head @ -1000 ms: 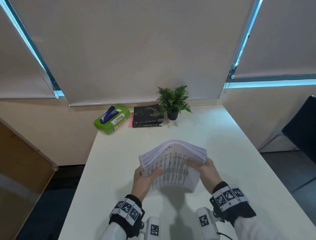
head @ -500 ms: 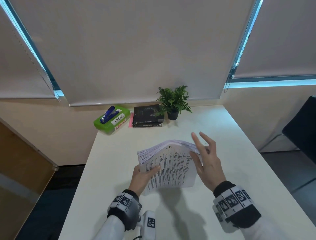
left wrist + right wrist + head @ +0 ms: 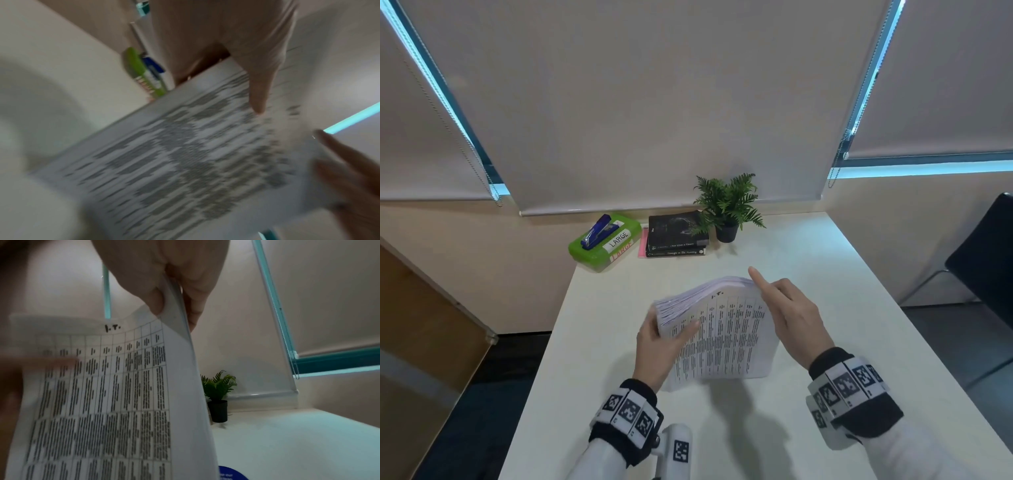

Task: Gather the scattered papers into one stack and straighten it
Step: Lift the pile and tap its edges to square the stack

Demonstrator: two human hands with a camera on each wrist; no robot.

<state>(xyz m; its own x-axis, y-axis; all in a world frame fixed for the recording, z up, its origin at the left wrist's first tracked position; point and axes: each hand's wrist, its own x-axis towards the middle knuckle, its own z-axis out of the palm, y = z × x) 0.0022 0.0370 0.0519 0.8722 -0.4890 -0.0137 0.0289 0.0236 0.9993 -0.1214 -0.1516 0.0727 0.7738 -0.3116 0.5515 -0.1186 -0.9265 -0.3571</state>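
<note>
Paper stack (image 3: 722, 339) at centre frame in the head view, stood on its lower edge on the white surface (image 3: 842, 291) and tipped back, printed table facing the camera, sheets fanned unevenly along the upper left corner. Left hand (image 3: 661, 346) clamped on the left edge — thumb across the front page, fingers hidden behind. Right hand (image 3: 791, 318) at the upper right edge, index finger straight and pointing up past the top corner; from the right wrist view, thumb (image 3: 152, 293) on the front and fingers (image 3: 195, 295) behind, pinching the top right corner of the stack (image 3: 123, 386). Left wrist view blurred, showing only the thumb (image 3: 259, 81) lying on the printed page (image 3: 174, 154).

Further back, in the upper middle of the head view: green box (image 3: 604, 246) marked LARGE with a blue stapler (image 3: 597, 231) on top, two dark books (image 3: 676, 236) stacked just beside it, a pink sheet edge (image 3: 642, 241) between box and books, and a small potted fern (image 3: 727, 209) touching the books' right corner. Dark chair (image 3: 986, 253) at the right edge of the frame, off the surface. Blinds drawn over the windows above.
</note>
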